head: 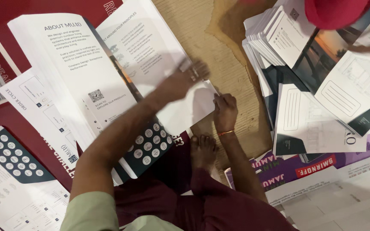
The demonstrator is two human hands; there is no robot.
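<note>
Left hand (185, 79) pressed flat on sheet (150, 55); right hand (224, 110) pinching its corner edge, bare mat (219, 47) open beside the stack (270, 34).

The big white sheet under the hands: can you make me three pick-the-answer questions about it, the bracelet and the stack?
1. Where does the left hand lie?
A on the big white sheet
B on the bare foot
C on the red cap

2. What colour is the bracelet on the right hand?
A blue
B orange
C white

3. How is the stack of folded leaflets at top right?
A rolled up
B torn
C piled

Answers: 1 A, its palm presses flat on the paper. 2 B, an orange band rings the wrist. 3 C, many edges lie on one another.
</note>
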